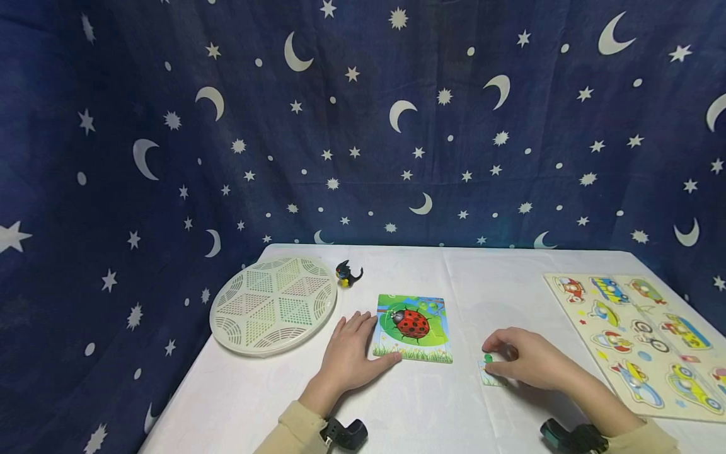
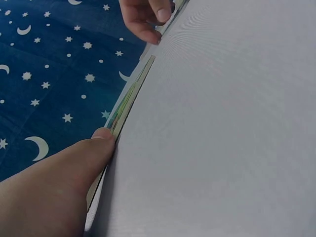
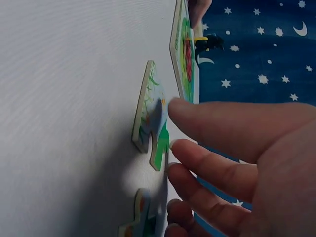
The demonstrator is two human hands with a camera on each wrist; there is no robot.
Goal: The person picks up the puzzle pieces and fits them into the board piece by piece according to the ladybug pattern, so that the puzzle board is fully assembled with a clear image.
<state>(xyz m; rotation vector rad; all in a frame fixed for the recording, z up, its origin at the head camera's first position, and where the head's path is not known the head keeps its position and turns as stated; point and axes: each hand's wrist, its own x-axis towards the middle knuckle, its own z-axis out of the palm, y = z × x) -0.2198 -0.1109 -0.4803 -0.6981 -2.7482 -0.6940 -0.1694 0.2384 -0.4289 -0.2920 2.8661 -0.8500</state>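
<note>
A square ladybug jigsaw puzzle [image 1: 411, 323] lies flat on the white table, with grass along its near side. My left hand [image 1: 353, 356] rests at its near left corner, fingers along the left side. In the left wrist view, the thumb [image 2: 101, 143] touches the puzzle's edge. To the right, my right hand [image 1: 530, 358] hovers with bent fingers over a small jigsaw piece [image 1: 489, 376] with grass and blue on it. The right wrist view shows its thumb and fingertips just off that jigsaw piece [image 3: 150, 106]; a second jigsaw piece [image 3: 139, 217] lies beside it.
A round pale lattice lid [image 1: 273, 306] lies at the left. Behind the puzzle stands a small black toy figure [image 1: 348, 273]. A wooden vehicle peg board [image 1: 641, 343] occupies the right side. A dark blue star-and-moon curtain [image 1: 363, 126] hangs behind the table.
</note>
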